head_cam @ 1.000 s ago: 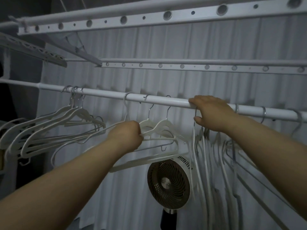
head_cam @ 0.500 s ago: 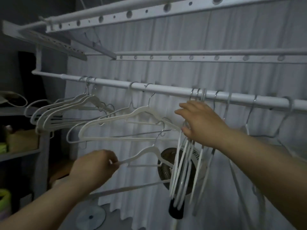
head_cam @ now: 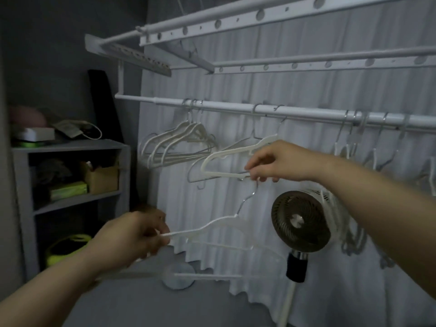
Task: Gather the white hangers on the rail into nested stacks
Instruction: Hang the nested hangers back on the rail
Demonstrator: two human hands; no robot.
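Note:
A white rail (head_cam: 236,107) crosses the view. A nested group of white hangers (head_cam: 174,145) hangs at its left, and several more hangers (head_cam: 358,138) hang at the right. My left hand (head_cam: 132,237) grips the end of a loose white hanger (head_cam: 212,228) held low, off the rail. Its metal hook (head_cam: 250,197) reaches up toward my right hand (head_cam: 276,161), which pinches the bottom bar of another white hanger (head_cam: 226,159) that still hangs from the rail.
A fan on a stand (head_cam: 299,220) sits behind the hangers, in front of a white curtain (head_cam: 259,86). A grey shelf unit (head_cam: 70,175) with boxes stands at the left. Upper drying bars (head_cam: 306,60) run overhead.
The view swung left. My left hand stays low with the loose hanger. My right hand let go of the bunched hangers at the right and took the bar of the hanging one.

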